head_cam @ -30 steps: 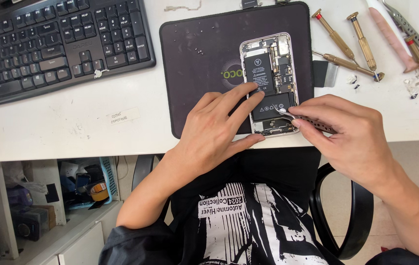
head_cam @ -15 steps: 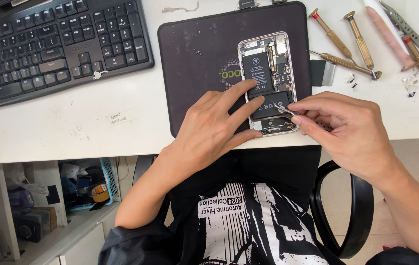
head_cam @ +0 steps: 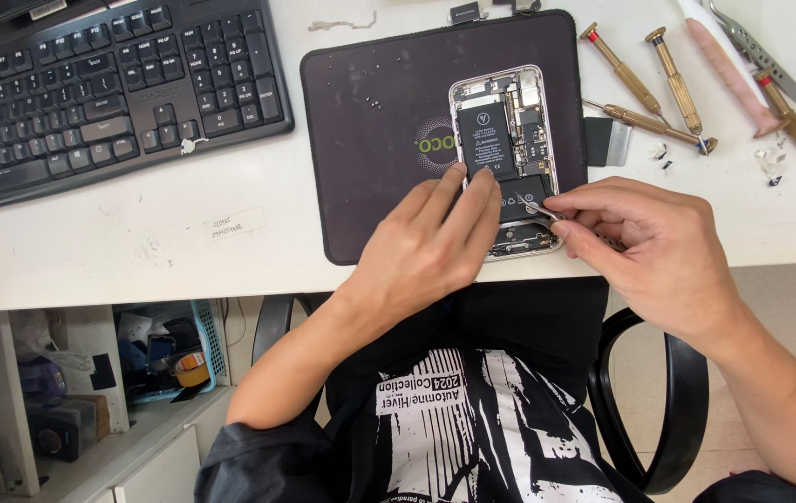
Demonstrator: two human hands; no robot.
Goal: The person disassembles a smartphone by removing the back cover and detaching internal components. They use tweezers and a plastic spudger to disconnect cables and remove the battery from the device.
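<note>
An opened smartphone (head_cam: 507,140) with its battery and circuit boards exposed lies on a dark work mat (head_cam: 379,140). My left hand (head_cam: 430,247) rests flat on the mat, fingertips pressing the phone's lower left part. My right hand (head_cam: 649,247) pinches a pair of thin metal tweezers (head_cam: 536,209), whose tips touch the lower section of the phone's inside.
A black keyboard (head_cam: 100,88) sits at the left on the white desk (head_cam: 165,251). Several brass-handled screwdrivers (head_cam: 649,88), a pink tool (head_cam: 728,65) and small loose parts lie to the right of the mat. A black chair armrest (head_cam: 687,410) is below right.
The view has shifted slightly. My right hand has moved a little left with the tweezers, their tips now over the phone's lower part. My left hand stays pressed on the phone.
</note>
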